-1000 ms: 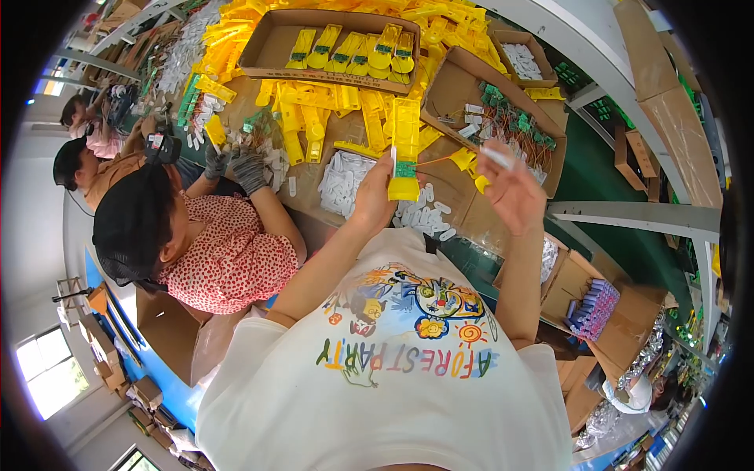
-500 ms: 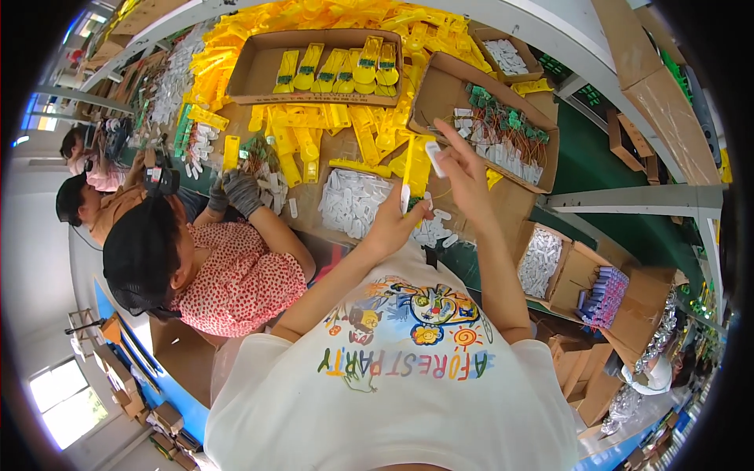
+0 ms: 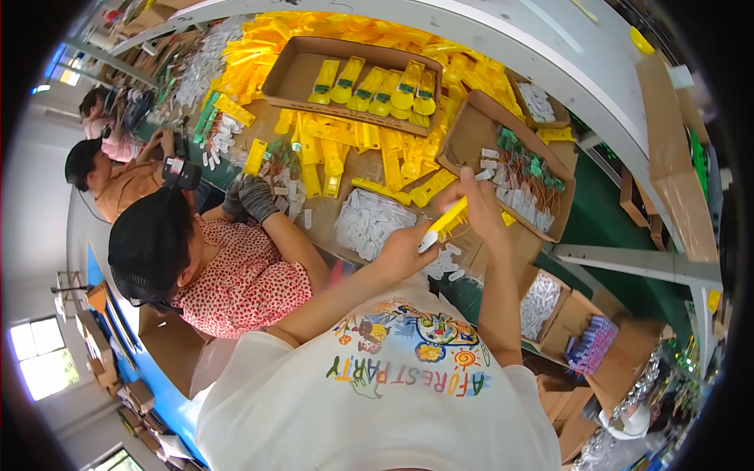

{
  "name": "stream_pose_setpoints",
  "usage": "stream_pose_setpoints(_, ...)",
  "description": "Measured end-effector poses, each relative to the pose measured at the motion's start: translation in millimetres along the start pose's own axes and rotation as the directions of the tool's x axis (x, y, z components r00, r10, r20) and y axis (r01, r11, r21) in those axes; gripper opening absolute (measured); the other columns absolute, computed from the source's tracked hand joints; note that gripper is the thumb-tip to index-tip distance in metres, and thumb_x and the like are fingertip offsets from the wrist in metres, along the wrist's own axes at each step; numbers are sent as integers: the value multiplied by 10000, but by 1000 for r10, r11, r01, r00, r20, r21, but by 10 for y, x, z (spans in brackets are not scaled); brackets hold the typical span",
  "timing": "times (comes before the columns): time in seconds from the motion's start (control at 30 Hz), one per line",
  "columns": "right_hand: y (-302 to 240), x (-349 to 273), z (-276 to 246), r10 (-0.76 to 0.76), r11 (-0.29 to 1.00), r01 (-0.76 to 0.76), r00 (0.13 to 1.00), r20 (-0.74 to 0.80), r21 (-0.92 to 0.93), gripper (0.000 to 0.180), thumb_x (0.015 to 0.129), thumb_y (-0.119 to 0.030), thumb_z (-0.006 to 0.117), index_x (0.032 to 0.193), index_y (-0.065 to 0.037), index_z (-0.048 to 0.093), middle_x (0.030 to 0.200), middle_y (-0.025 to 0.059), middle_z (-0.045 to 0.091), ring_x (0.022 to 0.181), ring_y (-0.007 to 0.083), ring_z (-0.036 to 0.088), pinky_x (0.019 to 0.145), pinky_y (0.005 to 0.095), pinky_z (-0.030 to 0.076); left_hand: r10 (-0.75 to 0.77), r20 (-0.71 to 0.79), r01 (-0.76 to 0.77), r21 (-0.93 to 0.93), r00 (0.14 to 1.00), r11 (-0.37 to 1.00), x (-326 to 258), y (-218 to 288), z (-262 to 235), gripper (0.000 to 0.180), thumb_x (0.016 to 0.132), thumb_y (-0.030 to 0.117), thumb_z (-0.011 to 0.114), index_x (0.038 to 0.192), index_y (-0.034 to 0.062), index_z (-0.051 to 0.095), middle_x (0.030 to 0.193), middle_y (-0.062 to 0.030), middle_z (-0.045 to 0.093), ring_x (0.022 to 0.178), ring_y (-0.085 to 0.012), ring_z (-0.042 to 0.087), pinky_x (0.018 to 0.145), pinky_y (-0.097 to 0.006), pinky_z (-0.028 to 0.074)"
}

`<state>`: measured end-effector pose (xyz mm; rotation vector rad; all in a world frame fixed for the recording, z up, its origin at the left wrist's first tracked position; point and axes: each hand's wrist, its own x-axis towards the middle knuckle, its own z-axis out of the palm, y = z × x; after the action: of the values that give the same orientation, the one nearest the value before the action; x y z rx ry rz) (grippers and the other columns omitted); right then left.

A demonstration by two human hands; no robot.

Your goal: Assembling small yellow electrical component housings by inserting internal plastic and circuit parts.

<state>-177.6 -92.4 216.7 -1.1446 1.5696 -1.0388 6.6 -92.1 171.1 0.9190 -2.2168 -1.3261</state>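
Observation:
Between my hands is a yellow plastic housing (image 3: 450, 220), tilted up toward the right. My left hand (image 3: 404, 253) is closed around its near end, where a small white oval plastic piece (image 3: 428, 241) shows by the fingertips. The fingers of my right hand (image 3: 481, 208) are bent against the housing's far end; a thin wire hangs close by. Whether a second white piece is under the right fingers is hidden. Just left of my hands lies a heap of white plastic pieces (image 3: 367, 224). A few loose white pieces (image 3: 448, 263) rest beneath them.
Finished-looking yellow housings stand in a shallow cardboard box (image 3: 287, 100) ahead. Another box (image 3: 561, 224) at right holds green boards with wires. Yellow parts (image 3: 263, 47) pile behind. At left a co-worker's gloved hands (image 3: 255, 198) handle a yellow housing. A metal shelf beam (image 3: 503, 47) crosses overhead.
My right hand has come down onto the yellow housing; the white piece it held up is out of sight. The housing has tipped from upright to slanted. The whole view has shifted slightly.

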Motion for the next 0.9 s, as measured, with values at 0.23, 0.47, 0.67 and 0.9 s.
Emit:
stream_pose_setpoints(0.23,282,418,-18,90,911,-135,987,130,389,677,946,-524,264,748,4,638,744,84,648,670,163,597,653,264,473,56,-140,-58,-14,989,998,283,-208,-266,367,712,189,696,1002,23,544,870,-170,576,803,-339,594,671,-397,472)
stream_pose_setpoints(0.47,876,605,-43,189,979,-135,886,-424,154,235,901,-216,497,863,-35,641,746,53,623,677,76,586,588,243,493,-28,-624,285,315,781,905,1834,-1417,-2559,458,729,246,713,1047,6,487,990,-235,599,916,-372,601,718,-437,479)
stream_pose_setpoints(0.67,827,482,608,-174,826,-28,937,-302,-563,257,870,-256,540,811,-22,628,751,147,634,671,271,616,595,370,485,398,-592,96,631,701,770,1701,-1183,-2074,385,777,144,644,1119,21,518,1039,-204,578,1017,-358,528,864,-431,418)
stream_pose_setpoints(0.9,1300,1233,1028,297,640,-509,855,-426,-576,432,797,-441,577,859,-18,642,818,149,665,806,319,641,702,429,495,-329,-272,221,-362,904,906,587,-1034,-331,227,812,26,533,1027,7,605,898,-74,634,872,-116,580,747,-255,460)
